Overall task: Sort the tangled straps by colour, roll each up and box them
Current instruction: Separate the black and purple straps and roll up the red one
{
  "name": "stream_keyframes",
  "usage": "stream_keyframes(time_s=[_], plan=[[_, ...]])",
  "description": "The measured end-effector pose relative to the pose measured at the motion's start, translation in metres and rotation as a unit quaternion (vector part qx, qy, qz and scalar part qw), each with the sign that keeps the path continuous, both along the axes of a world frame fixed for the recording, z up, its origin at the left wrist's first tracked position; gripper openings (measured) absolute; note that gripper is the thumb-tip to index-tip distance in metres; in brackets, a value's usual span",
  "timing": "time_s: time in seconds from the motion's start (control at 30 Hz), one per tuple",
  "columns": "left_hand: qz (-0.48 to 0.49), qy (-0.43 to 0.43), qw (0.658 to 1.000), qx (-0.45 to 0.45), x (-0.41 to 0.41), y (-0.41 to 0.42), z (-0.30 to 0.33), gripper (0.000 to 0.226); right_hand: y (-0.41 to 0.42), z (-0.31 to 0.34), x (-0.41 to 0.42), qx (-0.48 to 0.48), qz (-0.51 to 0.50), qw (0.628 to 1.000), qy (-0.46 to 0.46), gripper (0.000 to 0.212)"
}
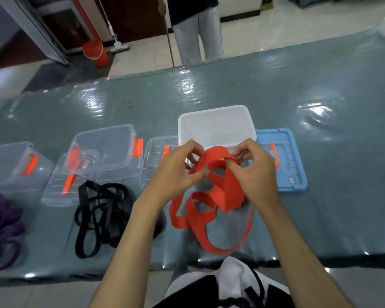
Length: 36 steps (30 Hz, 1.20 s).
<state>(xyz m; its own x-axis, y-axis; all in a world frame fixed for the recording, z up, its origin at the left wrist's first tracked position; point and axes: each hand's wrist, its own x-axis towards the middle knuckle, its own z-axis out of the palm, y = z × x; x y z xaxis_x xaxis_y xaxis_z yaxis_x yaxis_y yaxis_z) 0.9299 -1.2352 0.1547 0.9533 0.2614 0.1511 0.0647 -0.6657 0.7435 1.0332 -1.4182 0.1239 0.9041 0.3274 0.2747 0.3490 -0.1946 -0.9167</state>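
A red strap point(220, 192) hangs in loose loops from both my hands above the table's near middle, its lower loops lying on the cover. My left hand point(176, 172) pinches one end of it. My right hand point(253, 172) pinches the strap's top fold. Right behind my hands stands a white box point(216, 125), open, with nothing visible inside. A black strap pile point(102, 214) lies to the left of my left forearm. A purple strap pile point(2, 227) lies at the far left.
Two clear boxes with orange latches point(107, 147) point(11, 167) stand left of the white box, with clear lids point(60, 192) point(156, 161) beside them. A blue lid point(285, 165) lies to the right. A person point(198, 30) stands beyond the table's far edge.
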Motion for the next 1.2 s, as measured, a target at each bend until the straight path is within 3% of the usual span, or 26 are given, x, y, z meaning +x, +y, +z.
stream_keyframes(time_s=[0.13, 0.3, 0.43, 0.53, 0.63, 0.7, 0.77, 0.97, 1.07, 1.2], plan=[[0.004, -0.020, 0.995, -0.099, -0.001, -0.016, -0.005, 0.043, -0.006, 0.001, -0.004, 0.040, -0.025, 0.998, 0.048, 0.033], [0.076, -0.084, 0.948, -0.298, 0.010, -0.038, -0.011, 0.055, -0.013, 0.008, -0.008, 0.126, 0.108, 0.971, 0.174, 0.025], [0.090, -0.094, 0.974, -0.187, 0.013, -0.048, -0.013, 0.051, -0.018, 0.011, -0.010, 0.151, 0.152, 0.946, 0.245, 0.021], [0.085, -0.117, 0.984, -0.104, 0.011, -0.047, -0.018, 0.047, -0.016, 0.015, -0.012, 0.141, 0.125, 0.947, 0.261, 0.022], [0.041, -0.084, 0.984, -0.155, 0.011, -0.047, -0.017, 0.045, -0.012, 0.017, -0.011, 0.131, 0.074, 0.956, 0.252, 0.032], [0.025, -0.085, 0.987, -0.133, 0.012, -0.049, -0.017, 0.041, -0.012, 0.015, -0.009, 0.136, 0.061, 0.957, 0.250, 0.026], [0.032, -0.100, 0.988, -0.110, 0.011, -0.047, -0.019, 0.038, -0.015, 0.013, -0.008, 0.146, 0.077, 0.953, 0.256, 0.018], [-0.018, -0.084, 0.994, -0.073, 0.004, -0.025, -0.010, 0.050, -0.017, 0.010, -0.009, 0.215, 0.120, 0.910, 0.335, 0.025], [-0.024, -0.065, 0.992, -0.102, 0.002, -0.019, -0.004, 0.062, -0.013, 0.011, -0.011, 0.202, 0.129, 0.912, 0.333, 0.023], [-0.028, -0.068, 0.996, -0.042, 0.000, -0.015, -0.001, 0.062, -0.003, 0.017, -0.012, 0.178, 0.135, 0.920, 0.323, 0.017]])
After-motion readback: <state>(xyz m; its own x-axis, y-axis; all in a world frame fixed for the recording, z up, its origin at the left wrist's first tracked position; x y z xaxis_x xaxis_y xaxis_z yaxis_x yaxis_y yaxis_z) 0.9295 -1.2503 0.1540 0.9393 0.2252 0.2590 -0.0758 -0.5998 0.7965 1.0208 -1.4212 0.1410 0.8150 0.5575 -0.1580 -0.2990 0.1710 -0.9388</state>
